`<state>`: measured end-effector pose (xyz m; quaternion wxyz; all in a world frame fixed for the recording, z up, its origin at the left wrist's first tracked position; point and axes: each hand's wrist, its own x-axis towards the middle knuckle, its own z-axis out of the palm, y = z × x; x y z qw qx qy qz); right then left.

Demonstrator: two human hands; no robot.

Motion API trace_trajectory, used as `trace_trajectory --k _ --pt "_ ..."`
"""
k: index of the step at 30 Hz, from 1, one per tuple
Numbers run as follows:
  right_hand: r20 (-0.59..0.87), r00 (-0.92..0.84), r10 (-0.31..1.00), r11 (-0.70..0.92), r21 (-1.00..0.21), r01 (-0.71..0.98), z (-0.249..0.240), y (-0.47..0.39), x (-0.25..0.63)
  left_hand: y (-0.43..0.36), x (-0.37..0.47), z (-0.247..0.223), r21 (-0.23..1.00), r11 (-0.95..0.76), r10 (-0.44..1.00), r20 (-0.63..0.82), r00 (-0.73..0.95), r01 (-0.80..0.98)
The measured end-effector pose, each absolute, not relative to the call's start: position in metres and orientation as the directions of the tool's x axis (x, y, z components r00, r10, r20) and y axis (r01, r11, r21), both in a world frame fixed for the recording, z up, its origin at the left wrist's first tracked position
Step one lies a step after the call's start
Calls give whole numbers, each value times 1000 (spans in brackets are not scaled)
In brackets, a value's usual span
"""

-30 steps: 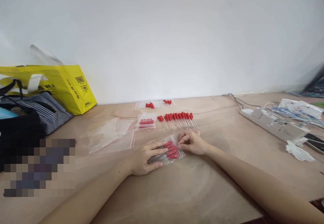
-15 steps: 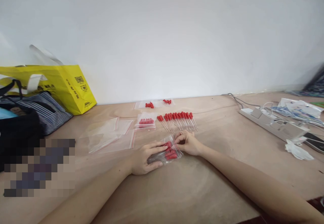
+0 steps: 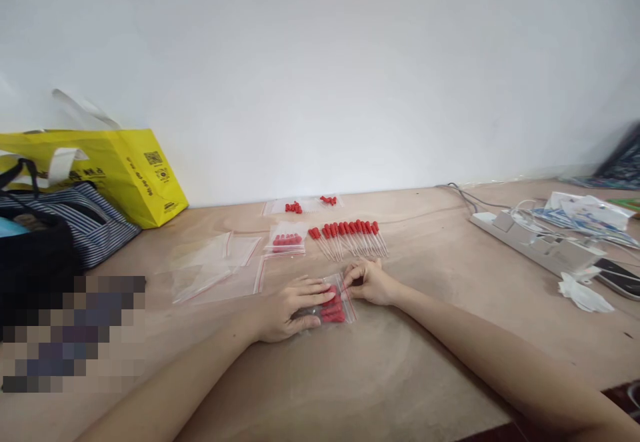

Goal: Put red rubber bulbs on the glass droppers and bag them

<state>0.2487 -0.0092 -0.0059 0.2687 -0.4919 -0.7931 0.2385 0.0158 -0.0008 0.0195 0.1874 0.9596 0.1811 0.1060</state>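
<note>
A clear zip-lock bag [image 3: 334, 312] with several red pieces inside lies on the table in front of me. My left hand [image 3: 295, 309] rests on its left part, fingers stretched out over the plastic and the red pieces. At the bag's right edge, by the zip strip, my right hand [image 3: 369, 283] pinches the plastic between thumb and fingers. Just beyond the hands lies a row of red-topped droppers [image 3: 353, 232] with thin pale stems. Left of that row is another zip-lock bag [image 3: 285, 239] of red pieces.
Flat clear bags [image 3: 220, 265] overlap at left. Against the wall lie small red pieces [image 3: 293, 208] on plastic. A yellow bag [image 3: 155, 189] and a striped bag [image 3: 105, 212] stand at far left. A power strip [image 3: 520, 245] with cables and a crumpled tissue [image 3: 585, 292] are at right.
The bag's right end has come down flatter onto the table, with its red pieces more gathered. Both hands stay nearly in place; the view has shifted slightly.
</note>
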Motion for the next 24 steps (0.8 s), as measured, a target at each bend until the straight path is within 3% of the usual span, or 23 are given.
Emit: trace_trajectory --k 7,11,15,19,24 --pt "331 -339 881 467 -491 736 -2 -13 256 14 13 30 151 -953 277 89 957 262" --pt "417 -412 810 567 -380 731 2 -12 264 15 7 31 50 -939 345 196 918 342" --pt "451 -491 746 647 -316 694 0 -9 259 -6 11 24 193 -847 530 392 752 495" --pt "500 -559 662 728 -251 638 -4 -6 247 -26 20 18 339 -792 606 335 721 508" --pt "567 -589 576 784 -178 595 -8 -3 239 -26 12 13 356 -747 661 311 682 562"
